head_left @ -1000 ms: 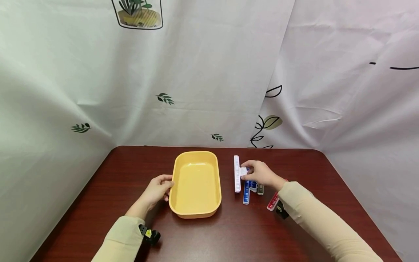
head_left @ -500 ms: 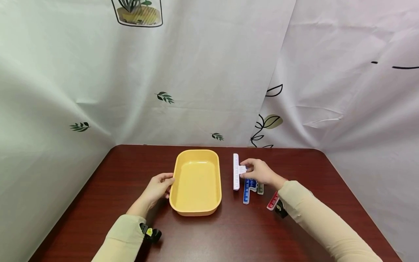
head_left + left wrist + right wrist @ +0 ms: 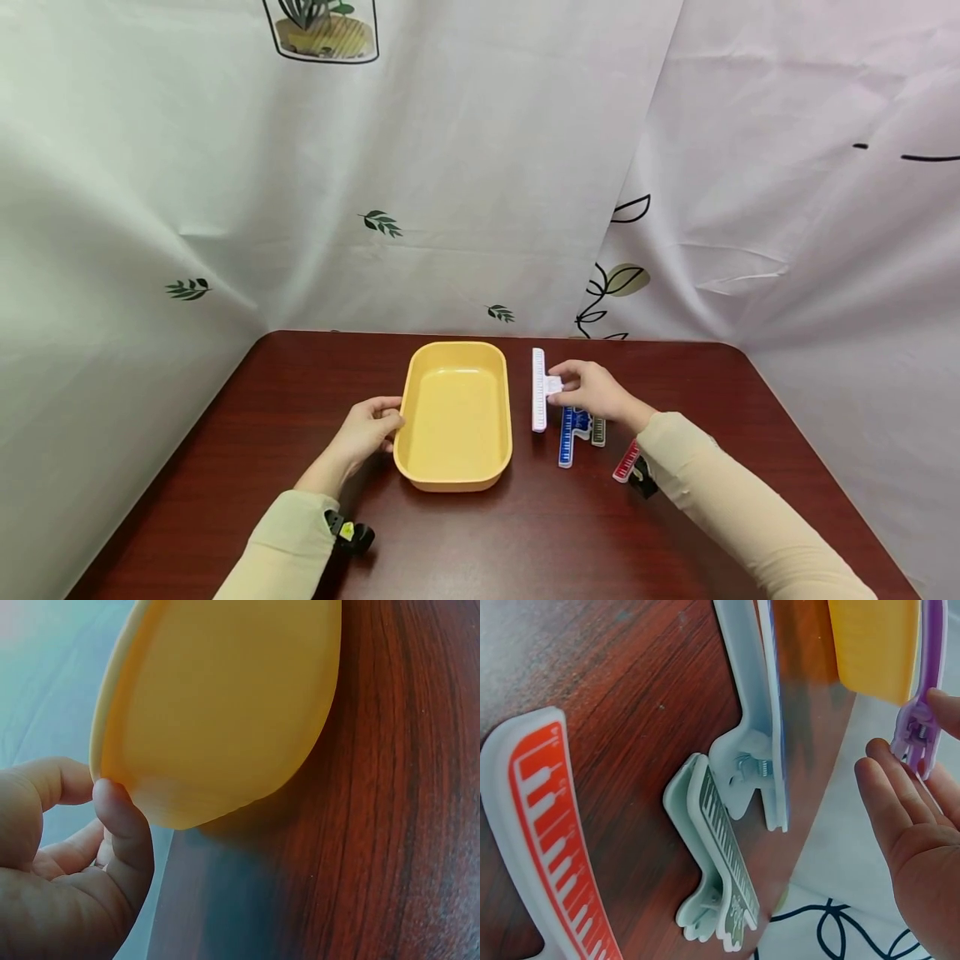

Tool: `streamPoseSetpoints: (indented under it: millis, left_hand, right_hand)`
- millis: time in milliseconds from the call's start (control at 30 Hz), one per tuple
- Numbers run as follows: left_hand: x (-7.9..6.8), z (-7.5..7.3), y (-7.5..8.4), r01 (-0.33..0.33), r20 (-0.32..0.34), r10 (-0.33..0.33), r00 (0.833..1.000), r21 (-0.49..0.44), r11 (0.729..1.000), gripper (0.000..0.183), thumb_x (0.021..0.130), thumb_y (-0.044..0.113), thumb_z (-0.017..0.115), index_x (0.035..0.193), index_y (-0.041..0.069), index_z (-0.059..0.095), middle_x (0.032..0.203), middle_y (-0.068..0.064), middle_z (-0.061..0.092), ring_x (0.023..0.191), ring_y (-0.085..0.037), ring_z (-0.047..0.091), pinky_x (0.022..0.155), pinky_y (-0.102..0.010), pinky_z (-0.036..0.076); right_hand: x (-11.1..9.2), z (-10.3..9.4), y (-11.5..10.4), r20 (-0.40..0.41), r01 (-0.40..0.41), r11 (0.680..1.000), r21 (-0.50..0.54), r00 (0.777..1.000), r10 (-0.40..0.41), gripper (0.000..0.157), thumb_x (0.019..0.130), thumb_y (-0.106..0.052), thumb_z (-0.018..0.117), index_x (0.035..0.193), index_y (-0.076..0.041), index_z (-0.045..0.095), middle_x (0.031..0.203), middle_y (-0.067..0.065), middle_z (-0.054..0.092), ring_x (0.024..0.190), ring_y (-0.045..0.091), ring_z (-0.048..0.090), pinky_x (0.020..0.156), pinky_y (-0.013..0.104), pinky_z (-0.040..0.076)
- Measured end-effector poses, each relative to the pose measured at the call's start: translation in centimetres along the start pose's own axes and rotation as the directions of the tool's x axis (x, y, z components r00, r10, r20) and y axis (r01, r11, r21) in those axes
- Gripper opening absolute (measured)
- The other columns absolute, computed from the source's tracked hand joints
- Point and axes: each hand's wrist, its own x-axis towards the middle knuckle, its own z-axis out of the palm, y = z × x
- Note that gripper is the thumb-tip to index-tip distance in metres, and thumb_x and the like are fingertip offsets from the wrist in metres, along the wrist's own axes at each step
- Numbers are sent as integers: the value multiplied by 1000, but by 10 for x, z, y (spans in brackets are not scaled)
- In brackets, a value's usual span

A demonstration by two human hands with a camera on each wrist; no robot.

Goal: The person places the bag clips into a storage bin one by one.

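Observation:
My left hand [image 3: 367,429] pinches the left rim of a yellow rectangular tray [image 3: 453,425], thumb inside and fingers outside. The left wrist view shows the thumb over the rim of this tray [image 3: 225,697]. With thumb and fingers, my right hand [image 3: 596,390] grips the handle end of a pale purple page clip [image 3: 538,392], whose long ruler-like bar points away from me. In the right wrist view the purple clip [image 3: 930,660] stands clear of the other clips and overlaps the tray's edge. The tray holds nothing.
Below my right hand lie a blue clip [image 3: 566,437] and a green clip [image 3: 598,432], close together. A red clip [image 3: 626,462] lies nearer, partly under my right forearm. White printed cloth [image 3: 465,167] hangs behind the dark red wooden table [image 3: 525,542].
My right hand has carried the purple clip slightly up and left, away from the blue clip. The tray sits slightly farther back and right, with my left hand still on its rim.

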Motion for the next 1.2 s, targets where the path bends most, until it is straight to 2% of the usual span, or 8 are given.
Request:
streamPoseSetpoints:
  millis: [200, 433, 867, 1200]
  left_hand:
    - [1, 2, -2, 12, -10, -12, 1000, -11, 1000, 44, 84, 2, 55, 127, -7, 50, 86, -4, 62, 62, -11, 56, 49, -22, 50]
    - [-1, 3, -2, -2, -2, 2, 1000, -25, 1000, 45, 84, 1, 54, 128, -9, 48, 85, -3, 61, 61, -10, 57, 48, -22, 50]
    - [1, 6, 0, 0, -12, 0, 1000, -15, 1000, 42, 85, 1, 53, 127, -8, 50, 87, -5, 61, 62, -11, 58, 49, -23, 51]
    - [3, 10, 1, -18, -8, 17, 1000, -35, 999, 45, 85, 1, 53, 129, -9, 48, 91, -9, 62, 61, -10, 58, 49, -22, 51]
  right_hand:
    - [0, 0, -3, 4, -10, 1000, 21, 1000, 10, 46, 80, -19, 75, 120, -2, 60, 111, 17, 63, 96, 25, 66, 81, 36, 57]
    - [0, 1, -5, 20, 31, 997, 64, 999, -33, 47, 79, -13, 75, 120, 3, 58, 110, 21, 64, 96, 27, 67, 79, 35, 58]
    - [-1, 2, -16, 17, 37, 998, 52, 999, -37, 46, 80, -12, 74, 120, 5, 57, 110, 23, 63, 96, 27, 67, 79, 35, 58]
    - [4, 4, -18, 16, 32, 998, 54, 999, -33, 44, 79, -13, 74, 118, 0, 59, 112, 20, 63, 95, 24, 67, 79, 34, 58]
